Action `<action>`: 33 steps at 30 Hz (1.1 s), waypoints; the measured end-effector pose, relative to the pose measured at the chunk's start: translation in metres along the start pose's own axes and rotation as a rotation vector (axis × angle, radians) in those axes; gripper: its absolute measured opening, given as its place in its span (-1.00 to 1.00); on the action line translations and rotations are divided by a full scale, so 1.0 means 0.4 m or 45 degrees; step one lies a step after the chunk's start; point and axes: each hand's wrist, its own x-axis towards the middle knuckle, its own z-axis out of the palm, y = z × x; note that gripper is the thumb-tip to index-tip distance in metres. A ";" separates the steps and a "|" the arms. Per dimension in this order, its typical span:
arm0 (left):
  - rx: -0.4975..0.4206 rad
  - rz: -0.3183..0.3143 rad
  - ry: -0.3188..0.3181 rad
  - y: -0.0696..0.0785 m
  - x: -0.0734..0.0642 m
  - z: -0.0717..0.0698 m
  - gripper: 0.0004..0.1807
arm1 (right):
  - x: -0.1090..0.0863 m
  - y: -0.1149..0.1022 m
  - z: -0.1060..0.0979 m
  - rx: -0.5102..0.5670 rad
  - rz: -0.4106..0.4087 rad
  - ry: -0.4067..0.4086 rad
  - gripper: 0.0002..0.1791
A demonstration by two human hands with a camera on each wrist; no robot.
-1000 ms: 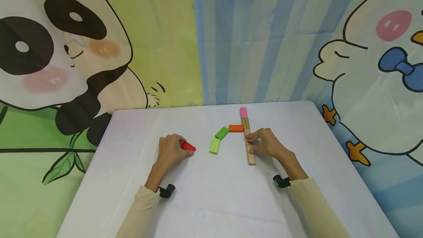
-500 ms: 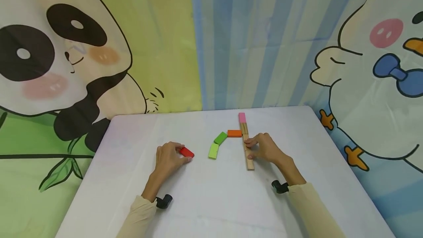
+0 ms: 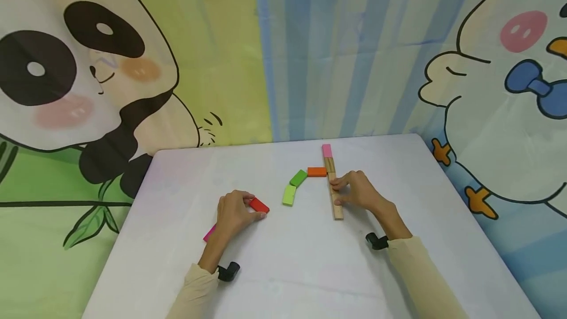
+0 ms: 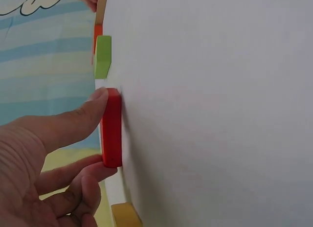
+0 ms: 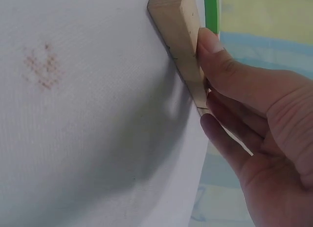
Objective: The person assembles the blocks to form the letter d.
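Observation:
In the head view my left hand (image 3: 236, 213) pinches a red block (image 3: 259, 205) between thumb and fingers, left of the light-green block (image 3: 289, 195). The left wrist view shows the thumb on one end of the red block (image 4: 112, 129) and a finger at the other. Over a row of plain wooden blocks (image 3: 338, 212), my right hand (image 3: 361, 193) has its thumb and fingertips on the wood, along the right side. How firmly it grips is hard to tell. A magenta block (image 3: 209, 233) shows partly from behind the left wrist.
An orange block (image 3: 316, 172) touches the wooden row, and a green block (image 3: 298, 177) continues the curve toward the light-green one. A pink block (image 3: 327, 150) tops the row. A yellow block (image 4: 126, 215) lies near the left hand. Printed cloth backs the white table (image 3: 283, 270).
My left hand has shifted slightly right and nearer with the red block, and the magenta block has come into view behind its wrist. The right hand stays at the wooden row.

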 end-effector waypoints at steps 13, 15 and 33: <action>-0.146 -0.012 0.034 0.001 -0.055 0.031 -0.44 | -0.004 -0.008 0.001 0.010 0.055 -0.045 -0.47; -0.148 -0.010 0.049 0.000 -0.056 0.030 -0.45 | -0.005 -0.013 0.002 0.014 0.070 -0.048 -0.47; -0.135 0.010 0.058 0.016 -0.075 0.042 -0.45 | -0.001 -0.026 -0.007 -0.020 0.027 -0.005 -0.49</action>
